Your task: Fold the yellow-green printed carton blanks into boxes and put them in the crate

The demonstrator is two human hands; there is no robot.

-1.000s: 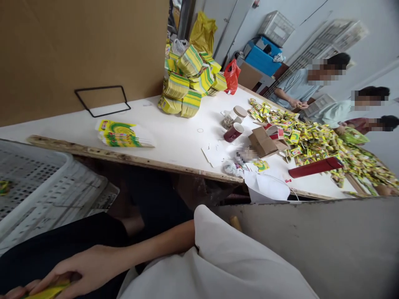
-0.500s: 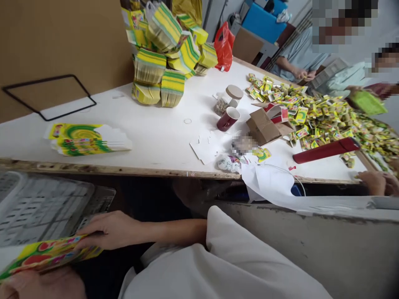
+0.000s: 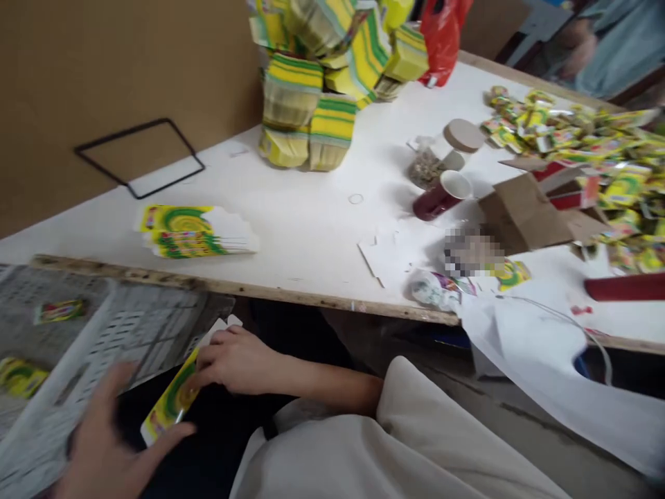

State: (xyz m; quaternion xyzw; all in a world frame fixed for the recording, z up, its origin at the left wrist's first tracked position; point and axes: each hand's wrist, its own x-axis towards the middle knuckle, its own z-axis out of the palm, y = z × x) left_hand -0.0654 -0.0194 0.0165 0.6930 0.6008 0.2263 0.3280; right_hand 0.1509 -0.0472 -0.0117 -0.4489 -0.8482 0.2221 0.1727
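My right hand (image 3: 236, 360) grips a yellow-and-green printed carton (image 3: 171, 402) by its upper part, with white end flaps showing above the fingers. The carton is tilted over my dark-clothed lap. Close to its lower end is my left hand (image 3: 111, 443), blurred, with thumb and fingers spread and nothing held. Whether the left thumb touches the carton I cannot tell. On the table edge nearby lies a fanned stack of flat cartons (image 3: 181, 232) in the same print.
White plastic crates (image 3: 98, 346) with small packets (image 3: 62, 310) stand at the left, below the white table (image 3: 301, 229). Bundled cartons (image 3: 332, 132), a maroon mug (image 3: 433, 201), a jar (image 3: 429, 166), an open cardboard box (image 3: 524, 211) and heaped packets (image 3: 623, 187) are on it.
The view has swung left and down. Both hands were on a printed carton or cartons; my left hand is now spread off it. My right hand holds the carton more upright.
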